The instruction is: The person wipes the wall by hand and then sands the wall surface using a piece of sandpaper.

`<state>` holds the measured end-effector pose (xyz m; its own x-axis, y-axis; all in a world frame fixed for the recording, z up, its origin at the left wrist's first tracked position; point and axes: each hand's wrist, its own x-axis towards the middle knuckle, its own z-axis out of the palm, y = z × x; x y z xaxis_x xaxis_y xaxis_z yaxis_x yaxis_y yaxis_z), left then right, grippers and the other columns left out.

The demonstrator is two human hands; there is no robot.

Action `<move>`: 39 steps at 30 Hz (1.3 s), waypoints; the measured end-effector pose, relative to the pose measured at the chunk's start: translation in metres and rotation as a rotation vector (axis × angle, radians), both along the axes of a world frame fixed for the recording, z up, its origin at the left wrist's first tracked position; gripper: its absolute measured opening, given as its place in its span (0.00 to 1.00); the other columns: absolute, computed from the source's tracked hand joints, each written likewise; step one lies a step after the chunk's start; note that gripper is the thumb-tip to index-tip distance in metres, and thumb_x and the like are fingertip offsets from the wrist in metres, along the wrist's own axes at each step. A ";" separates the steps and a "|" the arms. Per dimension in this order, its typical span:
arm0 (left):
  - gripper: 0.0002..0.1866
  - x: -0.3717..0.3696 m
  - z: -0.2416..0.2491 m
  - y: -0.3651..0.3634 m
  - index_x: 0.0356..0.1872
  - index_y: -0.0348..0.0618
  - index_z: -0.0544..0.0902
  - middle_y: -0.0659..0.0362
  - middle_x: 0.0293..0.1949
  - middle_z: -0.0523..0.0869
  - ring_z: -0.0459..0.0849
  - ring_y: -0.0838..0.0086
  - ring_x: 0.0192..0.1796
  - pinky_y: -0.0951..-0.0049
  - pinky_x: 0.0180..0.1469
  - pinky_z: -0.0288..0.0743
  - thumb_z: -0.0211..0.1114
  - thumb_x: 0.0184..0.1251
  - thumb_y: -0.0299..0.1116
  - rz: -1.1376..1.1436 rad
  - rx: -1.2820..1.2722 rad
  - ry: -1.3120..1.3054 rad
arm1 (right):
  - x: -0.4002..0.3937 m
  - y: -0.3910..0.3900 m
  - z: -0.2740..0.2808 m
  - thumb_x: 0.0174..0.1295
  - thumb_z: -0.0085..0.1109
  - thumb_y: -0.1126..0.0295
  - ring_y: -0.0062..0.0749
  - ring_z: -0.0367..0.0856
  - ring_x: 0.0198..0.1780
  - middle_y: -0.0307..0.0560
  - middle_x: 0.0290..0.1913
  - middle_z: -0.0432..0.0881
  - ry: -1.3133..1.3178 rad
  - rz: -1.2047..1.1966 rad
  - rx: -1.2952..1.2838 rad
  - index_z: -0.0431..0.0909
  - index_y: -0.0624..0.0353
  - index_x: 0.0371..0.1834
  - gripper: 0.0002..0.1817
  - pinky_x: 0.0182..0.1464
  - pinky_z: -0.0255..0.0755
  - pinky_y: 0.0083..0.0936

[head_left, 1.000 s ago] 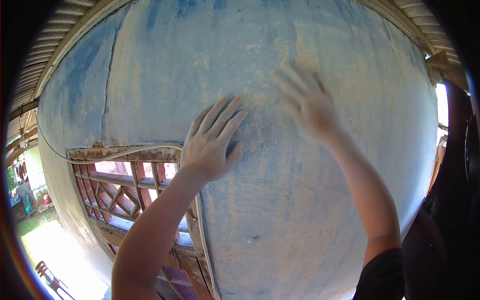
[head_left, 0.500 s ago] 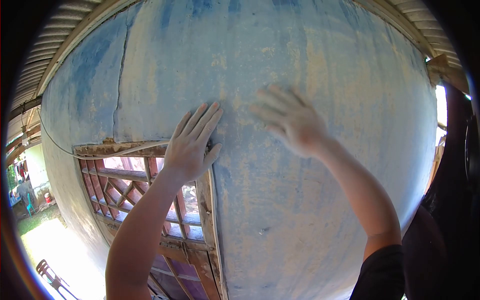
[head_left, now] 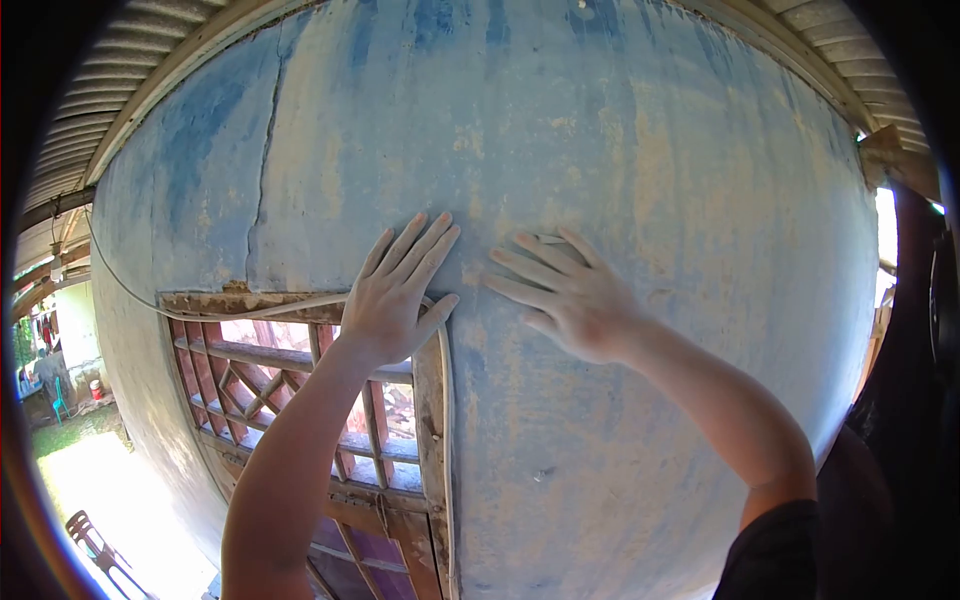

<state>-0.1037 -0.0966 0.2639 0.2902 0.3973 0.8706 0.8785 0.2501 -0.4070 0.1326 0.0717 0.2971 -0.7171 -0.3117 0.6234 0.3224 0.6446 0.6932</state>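
Observation:
My left hand (head_left: 388,312) lies with fingers stretched up against the faded blue wall (head_left: 560,430), just above the top right corner of the wooden window frame (head_left: 432,420). A pale cable (head_left: 300,305) runs along the frame's top and passes behind this hand. To its right, my right hand (head_left: 585,300) is flat at the wall with fingers spread, pointing up and left. Between its fingertips shows a small whitish edge (head_left: 548,240); I cannot tell what it is. Both hands look coated in pale dust.
The window grille (head_left: 265,385) has wooden bars with a diamond pattern. A long crack (head_left: 265,170) runs down the wall's upper left. Corrugated roofing (head_left: 125,70) hangs overhead. A dark chair (head_left: 95,545) stands on bright ground at lower left; a dark shape borders the right side.
My right hand has moved down on the wall and is no longer blurred. My left hand keeps its place by the window corner, while the view has shifted slightly.

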 end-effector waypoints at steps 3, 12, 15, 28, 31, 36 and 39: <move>0.44 -0.004 0.002 -0.002 0.89 0.53 0.56 0.59 0.89 0.57 0.51 0.58 0.90 0.49 0.91 0.43 0.65 0.78 0.48 0.012 -0.021 0.021 | 0.021 0.027 0.043 0.86 0.43 0.48 0.36 0.43 0.92 0.34 0.92 0.52 0.159 -0.189 0.197 0.57 0.32 0.89 0.31 0.92 0.31 0.48; 0.43 -0.006 0.003 -0.003 0.89 0.56 0.58 0.63 0.89 0.59 0.54 0.62 0.90 0.50 0.91 0.45 0.65 0.78 0.52 0.004 -0.001 0.050 | -0.011 0.016 0.053 0.87 0.36 0.46 0.34 0.41 0.92 0.34 0.92 0.50 0.331 -0.128 0.076 0.55 0.31 0.90 0.31 0.92 0.29 0.45; 0.45 -0.009 0.005 -0.007 0.89 0.55 0.58 0.60 0.89 0.59 0.52 0.60 0.90 0.49 0.91 0.43 0.67 0.75 0.48 -0.044 -0.036 0.035 | -0.003 -0.005 -0.004 0.86 0.36 0.44 0.33 0.41 0.92 0.33 0.92 0.50 0.027 -0.084 0.056 0.56 0.31 0.90 0.31 0.92 0.28 0.44; 0.40 -0.024 0.013 -0.006 0.87 0.58 0.63 0.61 0.88 0.62 0.56 0.59 0.89 0.48 0.90 0.46 0.64 0.78 0.51 -0.011 0.102 0.039 | -0.033 0.012 0.073 0.87 0.41 0.48 0.34 0.42 0.92 0.32 0.92 0.51 0.409 -0.065 -0.008 0.58 0.31 0.89 0.30 0.92 0.29 0.47; 0.40 -0.027 0.018 -0.004 0.87 0.58 0.63 0.61 0.88 0.62 0.56 0.58 0.89 0.47 0.90 0.46 0.64 0.78 0.51 -0.021 0.195 -0.004 | -0.044 -0.017 0.006 0.86 0.40 0.45 0.35 0.42 0.92 0.32 0.93 0.50 0.051 0.037 0.041 0.59 0.31 0.88 0.30 0.92 0.29 0.47; 0.39 -0.029 0.022 -0.001 0.87 0.56 0.63 0.58 0.88 0.62 0.55 0.55 0.89 0.46 0.90 0.46 0.63 0.79 0.48 -0.021 0.283 -0.090 | -0.029 0.003 0.064 0.87 0.33 0.43 0.35 0.42 0.92 0.32 0.93 0.50 0.230 -0.083 0.072 0.61 0.31 0.88 0.30 0.92 0.32 0.47; 0.38 -0.028 0.021 0.001 0.87 0.57 0.63 0.58 0.88 0.61 0.54 0.54 0.90 0.46 0.89 0.45 0.62 0.80 0.49 0.006 0.315 -0.104 | -0.026 0.033 0.136 0.88 0.34 0.44 0.36 0.43 0.92 0.34 0.92 0.51 0.593 -0.094 0.011 0.62 0.32 0.88 0.30 0.92 0.33 0.48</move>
